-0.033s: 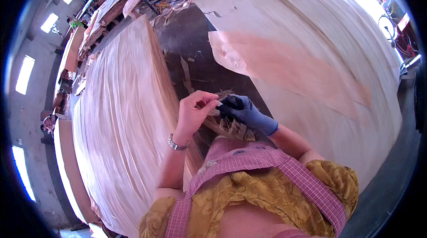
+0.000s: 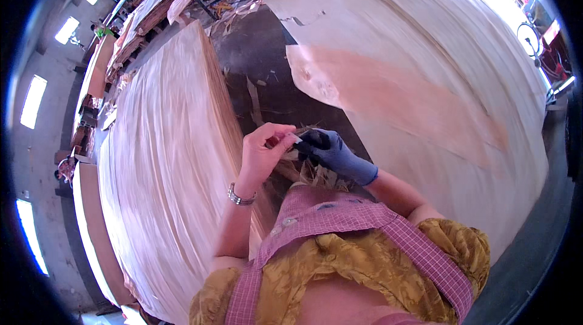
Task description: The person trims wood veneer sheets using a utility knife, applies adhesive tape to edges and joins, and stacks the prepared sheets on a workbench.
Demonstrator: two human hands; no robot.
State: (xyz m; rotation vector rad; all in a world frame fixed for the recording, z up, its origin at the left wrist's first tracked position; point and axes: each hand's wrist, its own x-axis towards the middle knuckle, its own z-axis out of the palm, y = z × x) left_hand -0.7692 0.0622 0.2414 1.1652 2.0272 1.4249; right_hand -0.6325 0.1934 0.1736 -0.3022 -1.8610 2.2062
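Observation:
My bare left hand (image 2: 262,152), with a metal-banded watch (image 2: 241,195) at the wrist, is closed in a pinch in front of my apron (image 2: 334,225). My right hand (image 2: 339,156) wears a blue glove with dark fingertips, and its fingers are bent together against the left fingertips. A small whitish piece (image 2: 297,141) shows between the two hands; its kind is too small to make out. Just beneath them are torn scraps of wood veneer (image 2: 319,174), partly hidden by the hands.
To the left stands a tall stack of veneer sheets (image 2: 161,161). A broad pale veneer layer (image 2: 419,58) spreads to the right, with a pinkish loose sheet (image 2: 376,94) on it. Dark floor (image 2: 261,45) with scraps runs between. More stacks (image 2: 100,76) line the far left.
Both hands have shifted very slightly left, still together. A bit more of the whitish piece shows between the fingertips.

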